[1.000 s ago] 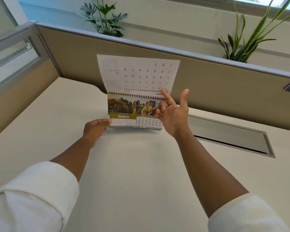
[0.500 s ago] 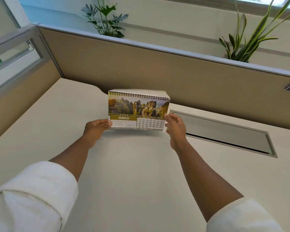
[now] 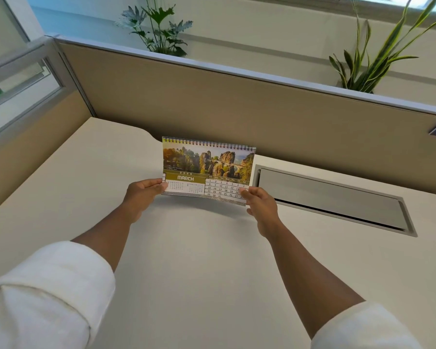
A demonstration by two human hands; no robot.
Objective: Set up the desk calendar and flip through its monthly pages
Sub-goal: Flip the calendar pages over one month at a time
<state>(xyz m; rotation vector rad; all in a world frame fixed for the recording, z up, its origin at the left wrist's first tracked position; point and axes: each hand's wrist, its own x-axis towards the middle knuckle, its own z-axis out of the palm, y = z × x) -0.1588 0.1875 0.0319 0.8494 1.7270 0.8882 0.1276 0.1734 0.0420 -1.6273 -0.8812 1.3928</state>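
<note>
The left hand (image 3: 142, 195) grips the lower left corner of the desk calendar (image 3: 208, 170), thumb on the front face, fingers closed behind. The right hand (image 3: 261, 206) pinches the lower right corner, thumb over the date grid. The calendar stands upright on the desk (image 3: 186, 260), showing MARCH, spiral binding on top, left of the cable hatch (image 3: 330, 200) and before the partition (image 3: 237, 102)

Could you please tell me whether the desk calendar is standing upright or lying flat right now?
Upright: the desk calendar faces the camera with its spiral binding on top, showing March, with the left hand and right hand at its lower corners.
</note>
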